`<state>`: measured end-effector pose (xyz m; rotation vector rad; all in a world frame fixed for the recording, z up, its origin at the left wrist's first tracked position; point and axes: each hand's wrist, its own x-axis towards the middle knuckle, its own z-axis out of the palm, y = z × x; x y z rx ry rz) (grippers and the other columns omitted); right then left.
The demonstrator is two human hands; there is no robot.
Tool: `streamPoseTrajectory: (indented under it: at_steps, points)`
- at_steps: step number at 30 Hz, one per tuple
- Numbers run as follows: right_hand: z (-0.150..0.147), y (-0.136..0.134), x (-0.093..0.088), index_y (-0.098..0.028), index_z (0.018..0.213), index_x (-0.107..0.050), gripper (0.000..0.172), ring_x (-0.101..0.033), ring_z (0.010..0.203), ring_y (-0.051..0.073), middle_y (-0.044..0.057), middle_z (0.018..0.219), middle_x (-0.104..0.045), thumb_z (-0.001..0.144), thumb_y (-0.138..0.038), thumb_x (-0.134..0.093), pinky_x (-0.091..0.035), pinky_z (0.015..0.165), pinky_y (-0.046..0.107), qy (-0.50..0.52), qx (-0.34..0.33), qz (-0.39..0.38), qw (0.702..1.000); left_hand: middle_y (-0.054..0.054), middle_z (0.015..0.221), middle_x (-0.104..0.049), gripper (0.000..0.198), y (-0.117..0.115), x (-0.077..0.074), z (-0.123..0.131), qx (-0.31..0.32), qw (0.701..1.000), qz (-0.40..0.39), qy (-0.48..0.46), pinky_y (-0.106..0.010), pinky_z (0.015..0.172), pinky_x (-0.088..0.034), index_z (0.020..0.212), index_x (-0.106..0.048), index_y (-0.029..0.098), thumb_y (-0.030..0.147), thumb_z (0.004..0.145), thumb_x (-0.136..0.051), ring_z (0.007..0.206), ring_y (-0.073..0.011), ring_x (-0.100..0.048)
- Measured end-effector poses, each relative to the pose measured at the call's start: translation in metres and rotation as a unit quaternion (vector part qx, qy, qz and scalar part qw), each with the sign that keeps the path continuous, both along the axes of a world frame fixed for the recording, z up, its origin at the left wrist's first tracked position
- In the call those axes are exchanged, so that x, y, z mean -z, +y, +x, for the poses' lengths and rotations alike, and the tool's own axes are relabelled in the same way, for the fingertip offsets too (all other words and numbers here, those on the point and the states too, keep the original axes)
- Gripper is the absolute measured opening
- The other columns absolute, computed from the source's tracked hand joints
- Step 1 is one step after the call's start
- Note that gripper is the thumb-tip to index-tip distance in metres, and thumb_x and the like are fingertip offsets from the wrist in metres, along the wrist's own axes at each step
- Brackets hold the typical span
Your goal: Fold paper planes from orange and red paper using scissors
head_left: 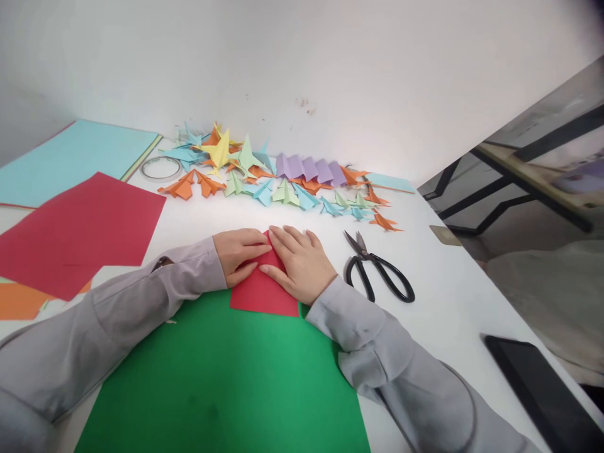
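Observation:
A folded piece of red paper (264, 296) lies on the green sheet (226, 377), its narrow top between my hands. My left hand (240, 251) holds its left side, with the fingertips and thumb closed in on the upper part. Flat across the upper right side lies my right hand (299, 261), fingers stretched out and thumb reaching toward the middle. The fingers cover much of the paper's upper folds. To the right of my right hand rest black-handled scissors (377, 270), blades parted, touched by neither hand.
Several folded paper shapes (245, 157) line the wall, beside a roll of tape (161, 168). Large red sheets (80, 226) and light blue sheets (80, 154) lie at left, orange paper (23, 301) below. A black phone-like device (542, 384) sits near the table's right edge.

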<state>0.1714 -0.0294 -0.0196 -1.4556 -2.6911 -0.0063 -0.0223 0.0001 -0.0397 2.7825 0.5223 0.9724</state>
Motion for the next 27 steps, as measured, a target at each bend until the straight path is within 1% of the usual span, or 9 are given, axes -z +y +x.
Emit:
streamPoseTrajectory:
  at_steps: [4, 9, 11, 13, 16, 19, 23, 27]
  points:
    - [-0.0003, 0.0004, 0.0022, -0.01, 0.137, -0.038, 0.07, -0.031, 0.131, 0.032, 0.011, 0.145, -0.036, 0.089, -0.059, -0.028, -0.025, 0.103, 0.056, 0.015, 0.001, 0.003, 1.0, -0.015, 0.106, -0.061, 0.029, -0.0008, -0.0001, 0.002, -0.007, 1.0, -0.002, 0.014, -0.039, 0.087, -0.051, 0.1, -0.062, 0.012, 0.017, 0.082, -0.04, 0.101, -0.0232, -0.057]
    - [-0.0003, 0.0011, 0.0046, -0.004, 0.136, -0.037, 0.076, -0.035, 0.129, 0.03, 0.018, 0.142, -0.039, 0.088, -0.061, -0.03, -0.027, 0.104, 0.05, 0.046, 0.021, 0.009, 0.999, -0.016, 0.104, -0.061, 0.028, -0.0009, 0.0003, 0.001, -0.009, 1.0, 0.006, 0.018, -0.038, 0.086, -0.051, 0.099, -0.063, 0.011, 0.015, 0.082, -0.041, 0.1, -0.0232, -0.057]
    - [-0.0001, 0.0018, 0.0042, -0.007, 0.138, -0.036, 0.073, -0.035, 0.128, 0.03, 0.017, 0.143, -0.039, 0.088, -0.061, -0.029, -0.027, 0.103, 0.05, 0.052, 0.015, 0.012, 0.998, -0.016, 0.104, -0.061, 0.028, -0.0008, 0.0003, 0.0009, -0.005, 1.0, 0.007, 0.018, -0.038, 0.087, -0.051, 0.1, -0.062, 0.011, 0.015, 0.082, -0.041, 0.101, -0.0233, -0.057]
    - [-0.0002, 0.0028, 0.0029, -0.012, 0.139, -0.035, 0.069, -0.034, 0.128, 0.031, 0.013, 0.144, -0.037, 0.089, -0.059, -0.028, -0.027, 0.102, 0.05, 0.048, 0.007, 0.014, 0.999, -0.016, 0.105, -0.06, 0.029, -0.0009, -0.0001, 0.0012, -0.003, 1.0, 0.008, 0.021, -0.038, 0.088, -0.05, 0.101, -0.062, 0.01, 0.016, 0.082, -0.041, 0.102, -0.0233, -0.056]
    - [-0.0007, 0.0042, 0.0004, -0.017, 0.138, -0.038, 0.064, -0.034, 0.128, 0.03, 0.009, 0.145, -0.037, 0.09, -0.058, -0.027, -0.027, 0.101, 0.048, 0.033, 0.006, 0.013, 0.999, -0.016, 0.105, -0.06, 0.029, -0.0016, -0.0011, 0.0015, -0.002, 0.999, 0.013, 0.029, -0.038, 0.089, -0.05, 0.1, -0.062, 0.008, 0.015, 0.082, -0.041, 0.102, -0.0234, -0.056]
    - [-0.0016, 0.0048, -0.0007, -0.015, 0.135, -0.041, 0.065, -0.035, 0.127, 0.03, 0.01, 0.144, -0.038, 0.09, -0.059, -0.026, -0.027, 0.1, 0.046, 0.031, 0.01, 0.019, 0.999, -0.016, 0.104, -0.06, 0.029, -0.0026, -0.0022, 0.0014, -0.009, 0.999, 0.014, 0.035, -0.037, 0.088, -0.05, 0.1, -0.062, 0.008, 0.015, 0.082, -0.041, 0.1, -0.0231, -0.056]
    - [-0.0024, 0.0048, 0.0001, -0.011, 0.136, -0.04, 0.069, -0.036, 0.127, 0.029, 0.012, 0.144, -0.039, 0.089, -0.06, -0.025, -0.027, 0.101, 0.044, 0.038, 0.018, 0.025, 0.999, -0.016, 0.104, -0.06, 0.029, -0.0032, -0.0031, 0.0008, -0.013, 0.999, 0.016, 0.039, -0.038, 0.089, -0.05, 0.102, -0.061, 0.008, 0.014, 0.083, -0.04, 0.1, -0.0225, -0.056]
    - [-0.0023, 0.0044, 0.0, -0.016, 0.138, -0.037, 0.066, -0.035, 0.127, 0.029, 0.009, 0.144, -0.039, 0.09, -0.059, -0.027, -0.028, 0.101, 0.045, 0.031, 0.017, 0.022, 0.999, -0.014, 0.105, -0.06, 0.029, -0.0035, -0.0032, 0.0007, -0.016, 0.999, 0.013, 0.044, -0.038, 0.089, -0.05, 0.102, -0.061, 0.011, 0.016, 0.083, -0.04, 0.101, -0.0222, -0.057]
